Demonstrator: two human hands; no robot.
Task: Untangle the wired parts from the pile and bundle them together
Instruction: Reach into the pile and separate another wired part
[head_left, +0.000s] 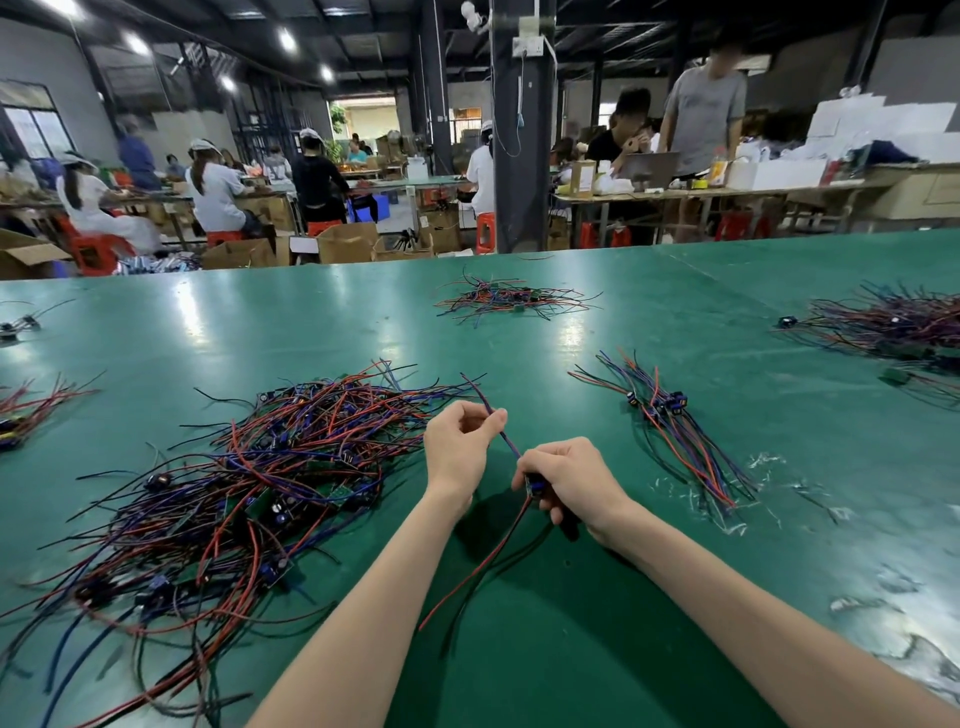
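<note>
The left hand (457, 447) is pinching a thin blue-purple wire between thumb and fingertips, and the right hand (569, 480) is gripping the small body of the same part (506, 439), so the wire is stretching taut between them. The hands are sitting close together but not touching, just above the glossy green tabletop (571, 649). A red wire and a black wire are hanging from the right hand and trailing toward the near edge.

To the left, just beside the left hand, the pile (249, 483) is sprawling as a loose tangle of red, blue and black leads with small green boards and dark round components caught in it. To the right, a bundle (675, 436) is lying with its wires roughly parallel and its blue components gathered at the far end.

Open cardboard boxes (348, 241) are standing on the floor beyond the far edge; what they are holding cannot be told.
</note>
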